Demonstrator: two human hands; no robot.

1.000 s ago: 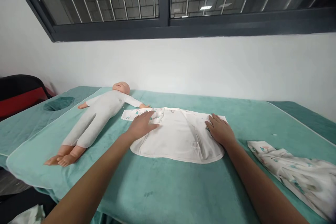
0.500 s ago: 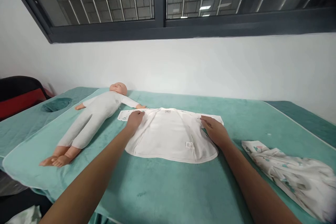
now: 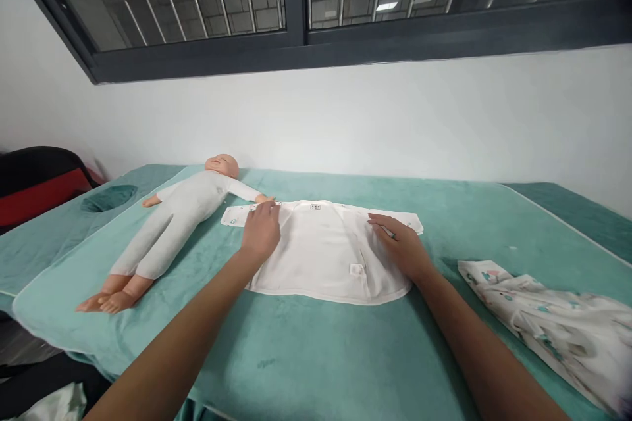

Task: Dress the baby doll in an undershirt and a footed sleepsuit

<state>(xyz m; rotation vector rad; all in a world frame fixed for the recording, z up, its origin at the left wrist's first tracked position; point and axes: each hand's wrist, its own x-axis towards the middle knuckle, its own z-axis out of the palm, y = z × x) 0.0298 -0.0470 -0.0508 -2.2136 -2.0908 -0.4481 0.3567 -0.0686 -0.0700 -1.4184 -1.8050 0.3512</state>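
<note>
A small white shirt [image 3: 316,253] lies spread out, inside upward, in the middle of the frame, its two sleeves stretched to either side. I can make out a little printed mark [image 3: 315,206] at its neckline and a small pale label [image 3: 357,270] lower down, right of centre.

The person's left hand [image 3: 262,231] is over the shirt's left part in the frame, fingers pointing up across the sleeve; from here I can't tell whether they pinch the cloth or just lie on it. The right hand [image 3: 399,245] is over the opposite side, its fingers loosely bent and pointing inward; whether it grasps any fabric, I can't tell either.

In the left half of the frame a doll [image 3: 190,207] in a white suit lies on its back, one hand just beside the shirt's upper edge. At the lower right is a rumpled, printed white garment [image 3: 548,316], well apart from the shirt. All three rest on a green bed cover [image 3: 316,355], below a pale wall [image 3: 345,122] and a dark-framed window [image 3: 295,6].
</note>
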